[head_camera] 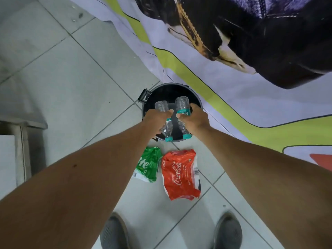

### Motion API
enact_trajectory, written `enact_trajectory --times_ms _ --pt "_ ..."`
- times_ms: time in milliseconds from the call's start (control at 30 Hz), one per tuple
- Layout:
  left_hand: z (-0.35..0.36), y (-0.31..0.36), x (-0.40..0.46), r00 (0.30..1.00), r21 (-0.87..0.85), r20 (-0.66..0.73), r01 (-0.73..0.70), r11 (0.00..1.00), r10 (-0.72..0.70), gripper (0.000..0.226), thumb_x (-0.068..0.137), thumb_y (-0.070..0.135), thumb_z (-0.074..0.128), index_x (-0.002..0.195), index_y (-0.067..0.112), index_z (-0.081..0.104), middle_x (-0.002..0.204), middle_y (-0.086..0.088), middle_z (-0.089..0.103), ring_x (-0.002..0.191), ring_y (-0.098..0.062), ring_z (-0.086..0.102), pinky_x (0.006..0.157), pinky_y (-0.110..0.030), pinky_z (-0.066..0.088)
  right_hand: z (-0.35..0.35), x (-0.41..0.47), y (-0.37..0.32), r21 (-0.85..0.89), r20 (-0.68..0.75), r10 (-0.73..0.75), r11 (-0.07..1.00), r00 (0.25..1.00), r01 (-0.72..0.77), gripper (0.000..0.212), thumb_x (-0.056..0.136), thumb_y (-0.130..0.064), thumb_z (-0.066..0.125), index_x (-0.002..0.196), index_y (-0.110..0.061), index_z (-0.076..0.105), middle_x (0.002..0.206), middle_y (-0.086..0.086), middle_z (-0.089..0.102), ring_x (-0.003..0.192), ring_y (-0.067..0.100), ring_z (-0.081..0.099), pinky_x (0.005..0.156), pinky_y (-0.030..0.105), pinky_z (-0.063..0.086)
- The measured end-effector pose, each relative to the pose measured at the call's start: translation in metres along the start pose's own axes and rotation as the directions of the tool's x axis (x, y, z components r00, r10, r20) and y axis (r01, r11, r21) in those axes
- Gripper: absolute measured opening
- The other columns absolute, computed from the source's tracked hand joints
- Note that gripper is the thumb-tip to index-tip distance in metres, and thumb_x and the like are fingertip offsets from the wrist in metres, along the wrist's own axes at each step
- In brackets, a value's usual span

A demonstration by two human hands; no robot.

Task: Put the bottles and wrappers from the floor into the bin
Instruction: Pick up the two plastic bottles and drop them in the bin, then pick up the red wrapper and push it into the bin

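The person's left hand (158, 119) is wrapped tight around a clear bottle (162, 107). The right hand (195, 118) is wrapped tight around another clear bottle (182, 105) with a teal label. Both bottles have teal caps, and the caps point back toward the person. The two hands are close side by side, right over the open black bin (146, 103).

On the white tile floor (71, 78) near the bin lie two wrappers. The green wrapper (148, 165) is on the left and the red wrapper (180, 174) is just beside it on the right. A big printed sheet (206, 87) lies on the floor behind the bin. Two grey shoes (227, 230) stand at the bottom.
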State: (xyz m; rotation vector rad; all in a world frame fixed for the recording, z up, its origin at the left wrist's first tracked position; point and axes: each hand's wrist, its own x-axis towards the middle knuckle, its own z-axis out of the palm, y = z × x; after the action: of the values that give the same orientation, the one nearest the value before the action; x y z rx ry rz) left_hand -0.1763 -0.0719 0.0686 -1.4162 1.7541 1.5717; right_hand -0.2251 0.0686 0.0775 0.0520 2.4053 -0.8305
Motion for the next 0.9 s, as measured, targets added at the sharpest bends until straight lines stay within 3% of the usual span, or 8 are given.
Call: enact_trajectory --times_ms 133,233,300,400,467,633,767,900 --pt "-0.005 0.007 0.001 1.000 -0.058 -0.018 0.005 0.998 -0.006 0.069 0.081 0.053 0.081 0.129 0.011 0.057 0.096 -0.004 0.062 0.085 -0.021 0.063 0.087 -0.044 0.062 0.002 0.005 -0.003 0.020 -0.001 0.003 1.000 1.000 -0.003 0.059 0.085 -0.048 0.075 0.133 -0.018 0.055 0.110 0.005 0.070 0.087 0.025 0.068 0.079 0.039 0.059" --pt "-0.015 -0.001 -0.007 0.986 0.015 -0.159 -0.052 0.999 0.054 0.100 0.064 0.075 0.075 0.144 0.017 0.053 0.128 -0.008 0.068 0.107 -0.028 0.069 0.094 -0.046 0.059 -0.001 -0.005 0.003 0.022 -0.026 -0.015 1.000 1.000 0.015 0.079 0.088 -0.048 0.073 0.152 -0.013 0.041 0.126 0.011 0.066 0.108 0.030 0.066 0.091 0.040 0.055" --pt "-0.023 -0.014 -0.028 0.926 0.202 -0.308 -0.159 0.966 0.217 0.076 0.080 0.066 0.067 0.141 0.021 0.059 0.130 -0.004 0.070 0.115 -0.028 0.066 0.098 -0.040 0.053 -0.004 -0.023 0.013 0.005 -0.082 -0.051 0.999 0.995 0.052 0.076 0.090 -0.046 0.071 0.152 -0.014 0.041 0.138 0.012 0.063 0.122 0.030 0.063 0.101 0.043 0.052" --pt "-0.028 -0.056 -0.068 0.849 0.306 -0.371 -0.271 0.912 0.377 0.034 0.099 0.040 0.058 0.124 0.021 0.069 0.109 0.002 0.075 0.093 -0.018 0.063 0.073 -0.025 0.043 -0.003 -0.059 0.043 -0.009 -0.162 -0.080 0.997 0.984 0.080 0.057 0.093 -0.038 0.068 0.144 -0.018 0.051 0.129 0.008 0.066 0.113 0.026 0.065 0.097 0.040 0.051" --pt "-0.024 -0.098 -0.081 0.874 0.372 -0.301 -0.260 0.891 0.380 0.028 0.099 0.035 0.055 0.120 0.023 0.070 0.105 0.002 0.076 0.089 -0.018 0.065 0.071 -0.026 0.046 0.005 -0.080 0.073 -0.066 -0.150 -0.089 0.995 0.985 0.080 0.049 0.094 -0.032 0.066 0.139 -0.019 0.054 0.121 0.006 0.067 0.109 0.028 0.066 0.095 0.040 0.052" --pt "-0.006 -0.196 -0.085 0.965 0.610 0.022 -0.221 0.761 0.263 0.037 0.093 0.039 0.059 0.128 0.031 0.065 0.119 0.006 0.075 0.110 -0.020 0.069 0.090 -0.033 0.051 0.034 -0.118 0.146 -0.318 0.081 -0.050 0.945 0.995 0.073 0.054 0.092 -0.030 0.067 0.142 -0.018 0.050 0.128 0.009 0.062 0.118 0.030 0.061 0.098 0.046 0.053" --pt "0.016 -0.245 -0.081 0.940 0.757 0.250 -0.339 0.559 0.231 0.057 0.092 0.042 0.063 0.146 0.030 0.050 0.140 0.003 0.062 0.130 -0.021 0.055 0.104 -0.039 0.047 0.058 -0.131 0.184 -0.464 0.228 -0.045 0.873 0.973 0.149 0.065 0.089 -0.034 0.071 0.146 -0.019 0.043 0.129 0.010 0.057 0.118 0.030 0.056 0.092 0.047 0.054" --pt "0.051 -0.277 -0.067 0.903 0.824 0.319 -0.415 0.385 0.289 0.071 0.089 0.041 0.068 0.152 0.023 0.040 0.147 -0.006 0.051 0.133 -0.029 0.047 0.104 -0.043 0.047 0.079 -0.120 0.208 -0.558 0.314 -0.116 0.780 0.942 0.282 0.080 0.081 -0.035 0.077 0.149 -0.017 0.039 0.133 0.014 0.054 0.119 0.035 0.054 0.087 0.051 0.057"
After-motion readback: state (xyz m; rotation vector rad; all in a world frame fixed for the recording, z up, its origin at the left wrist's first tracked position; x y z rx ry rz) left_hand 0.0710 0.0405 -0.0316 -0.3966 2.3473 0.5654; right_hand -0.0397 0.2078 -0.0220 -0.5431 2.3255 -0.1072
